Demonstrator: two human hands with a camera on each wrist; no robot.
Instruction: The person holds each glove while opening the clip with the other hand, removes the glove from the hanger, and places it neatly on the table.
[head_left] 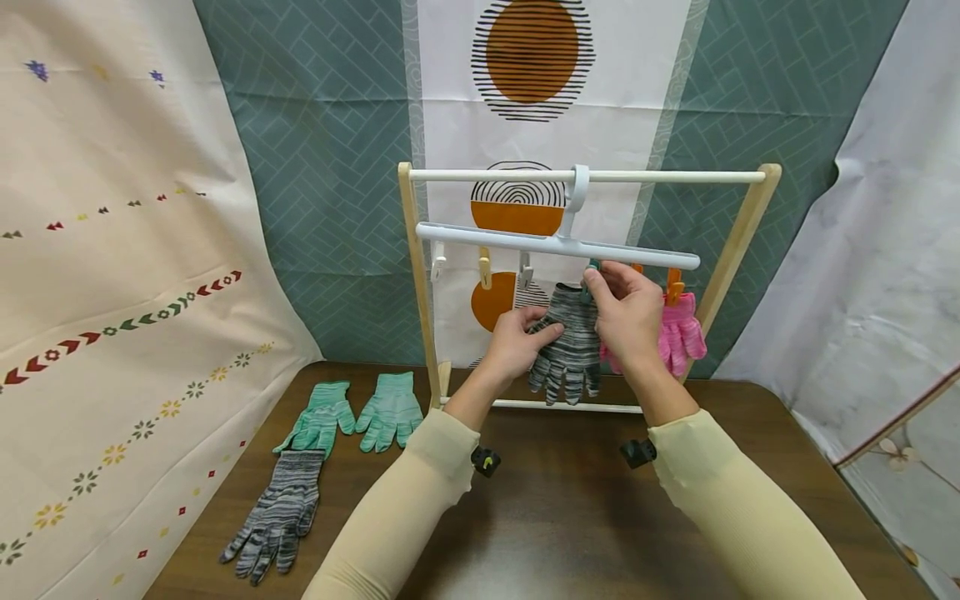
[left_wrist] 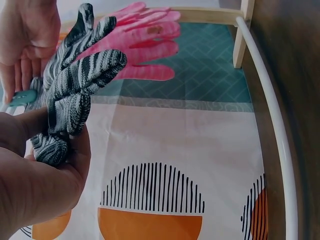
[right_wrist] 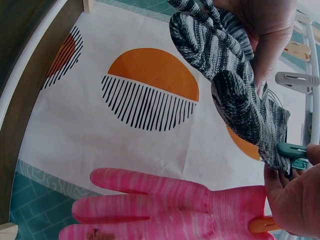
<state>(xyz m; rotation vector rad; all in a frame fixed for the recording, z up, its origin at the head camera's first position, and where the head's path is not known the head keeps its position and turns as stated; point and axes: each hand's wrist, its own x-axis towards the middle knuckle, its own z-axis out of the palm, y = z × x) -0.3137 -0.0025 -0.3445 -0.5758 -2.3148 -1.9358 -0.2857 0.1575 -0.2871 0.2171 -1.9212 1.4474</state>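
A grey-and-black striped knit glove (head_left: 572,350) hangs fingers down below a white hanger (head_left: 517,241). My left hand (head_left: 516,346) pinches its side between thumb and fingers. At the cuff, my right hand (head_left: 630,315) holds a teal clip (right_wrist: 292,151), whose jaws lie over the cuff's edge in the right wrist view. Just to the right, a pink glove (head_left: 684,333) hangs from an orange clip (head_left: 675,286); my right hand partly hides the pink behind it. In the left wrist view, the striped glove's fingers (left_wrist: 87,75) overlap the pink ones.
White, yellow and grey clips (head_left: 527,271) hang along the hanger's left half. The hanger hooks over the rail (head_left: 480,176) of a wooden-legged rack. On the brown table (head_left: 555,517), two green gloves (head_left: 392,412) and another striped glove (head_left: 281,508) lie at the left.
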